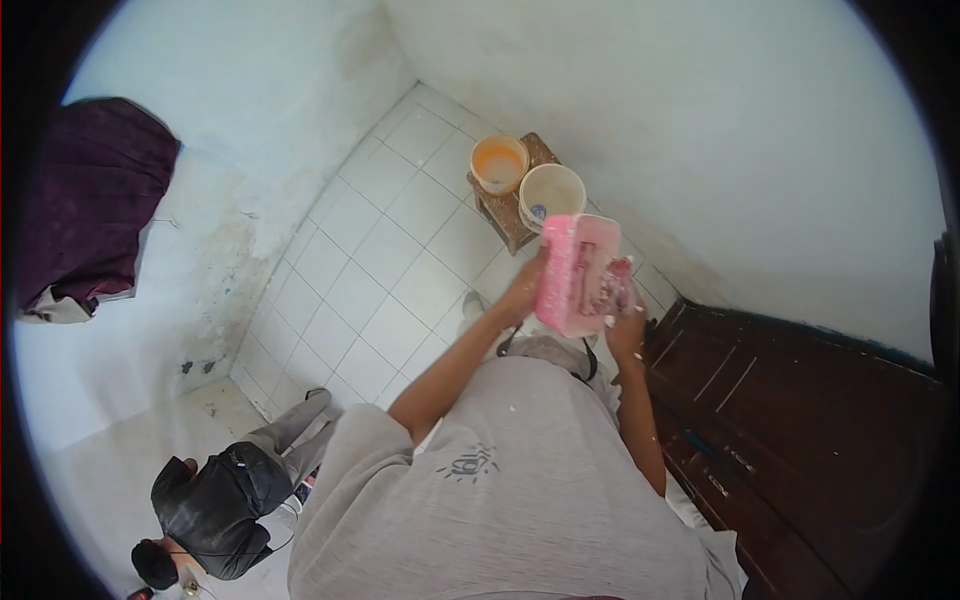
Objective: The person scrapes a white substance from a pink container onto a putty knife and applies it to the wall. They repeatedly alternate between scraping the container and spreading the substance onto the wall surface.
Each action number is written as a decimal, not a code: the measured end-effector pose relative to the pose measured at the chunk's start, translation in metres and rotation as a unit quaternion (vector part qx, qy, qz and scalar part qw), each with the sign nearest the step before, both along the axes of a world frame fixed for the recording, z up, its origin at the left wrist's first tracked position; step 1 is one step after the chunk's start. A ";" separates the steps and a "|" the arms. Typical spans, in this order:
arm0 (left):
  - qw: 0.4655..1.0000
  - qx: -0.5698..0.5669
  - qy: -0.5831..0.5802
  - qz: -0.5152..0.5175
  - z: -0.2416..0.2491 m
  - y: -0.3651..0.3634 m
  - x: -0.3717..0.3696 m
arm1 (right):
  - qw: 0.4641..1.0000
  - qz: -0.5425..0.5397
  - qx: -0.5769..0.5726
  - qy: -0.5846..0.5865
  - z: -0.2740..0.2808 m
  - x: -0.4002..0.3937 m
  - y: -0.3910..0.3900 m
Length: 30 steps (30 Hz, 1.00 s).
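A pink box-shaped plastic tub [570,285], splashed with white, is tilted in front of my body. My left hand [532,280] is closed on its left side, with the fingers partly hidden. At the tub's right side, my right hand [628,328] is closed, with white smears on it. A reddish, white-spotted thing [617,285] sticks up by its fingers against the tub; I cannot make out its kind. Just beyond the tub, a cream bucket [552,192] and a bucket with an orange inside [499,163] stand on a small wooden stool [508,222].
Patchy pale walls [680,110] meet around a white tiled floor [385,270]. A dark wooden cabinet or door panel [780,420] lies close on my right. Purple cloth [95,190] hangs at left. Another person in a dark jacket [215,510] is at lower left.
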<state>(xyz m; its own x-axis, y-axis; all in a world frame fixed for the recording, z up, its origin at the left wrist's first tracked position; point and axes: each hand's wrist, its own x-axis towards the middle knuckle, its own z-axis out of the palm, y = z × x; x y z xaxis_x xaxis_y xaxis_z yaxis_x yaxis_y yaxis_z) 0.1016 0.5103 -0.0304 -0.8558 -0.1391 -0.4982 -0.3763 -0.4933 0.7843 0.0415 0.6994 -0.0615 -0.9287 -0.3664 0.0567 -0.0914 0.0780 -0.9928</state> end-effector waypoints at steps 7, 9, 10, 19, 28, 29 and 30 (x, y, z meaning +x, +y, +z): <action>0.994 -0.071 -0.085 0.003 -0.126 -0.045 -0.008 | 0.991 0.022 0.134 0.004 -0.146 -0.003 -0.034; 0.992 -0.091 -0.091 0.001 -0.150 -0.040 -0.015 | 0.992 0.003 0.127 0.000 -0.154 -0.007 -0.029; 0.996 -0.077 -0.034 0.014 -0.154 -0.039 -0.022 | 0.993 -0.013 0.114 0.001 -0.153 -0.012 -0.032; 0.970 -0.223 -0.019 -0.095 -0.108 -0.073 -0.062 | 0.992 -0.067 0.099 -0.042 -0.131 -0.051 -0.072; 0.948 -0.292 -0.091 -0.089 -0.097 -0.076 -0.123 | 0.994 -0.078 0.059 -0.052 -0.144 -0.113 -0.080; 0.945 -0.300 -0.090 -0.098 -0.100 -0.080 -0.132 | 0.991 -0.082 0.084 -0.059 -0.148 -0.118 -0.086; 0.944 -0.297 -0.090 -0.112 -0.105 -0.078 -0.143 | 0.989 -0.087 0.107 -0.061 -0.155 -0.126 -0.086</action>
<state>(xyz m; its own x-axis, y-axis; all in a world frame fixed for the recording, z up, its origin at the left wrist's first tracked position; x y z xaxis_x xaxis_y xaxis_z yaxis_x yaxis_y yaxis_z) -0.0411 0.4327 -0.1352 -0.8057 -0.2646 -0.5299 -0.5730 0.1215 0.8105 -0.0844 0.6135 -0.2169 -0.9738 -0.1921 -0.1221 0.0621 0.2921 -0.9544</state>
